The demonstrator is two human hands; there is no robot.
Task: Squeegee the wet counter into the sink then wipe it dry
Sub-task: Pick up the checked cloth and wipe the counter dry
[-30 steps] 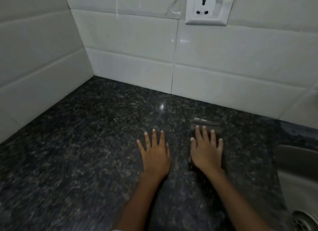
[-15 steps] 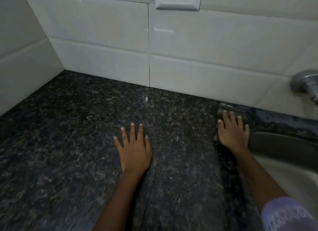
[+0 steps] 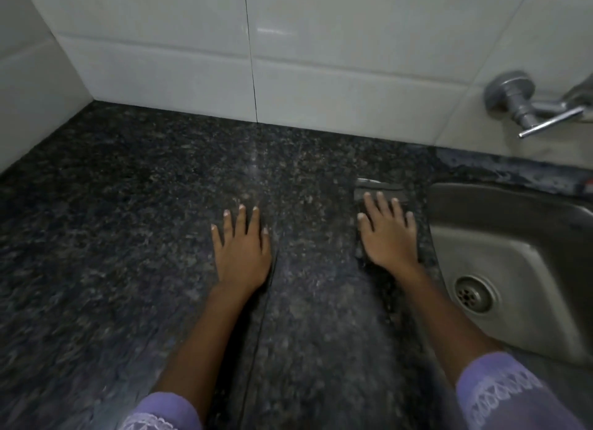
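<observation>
Both my hands lie flat on the dark speckled bench (image 3: 128, 205), palms down. My left hand (image 3: 242, 246) rests bare on the stone with its fingers spread wide, holding nothing, close beside a thin seam that runs toward me along the bench. My right hand (image 3: 388, 234) presses flat on a dark grey cloth (image 3: 378, 190), fingers loosely spread; the far edge of the cloth shows past my fingertips and a strip of it shows at the left of my palm, while the rest is hidden under the hand. The cloth sits on the bench just beside the left rim of the steel sink (image 3: 500, 256), whose round drain (image 3: 475, 295) lies nearer to me. Whether the stone is wet I cannot tell, though it has a faint sheen. White wall tiles (image 3: 321, 60) back the bench, and a metal tap (image 3: 526, 105) juts from them above the sink. Purple sleeves with white lace trim (image 3: 500, 394) cover my forearms near the lower edge
</observation>
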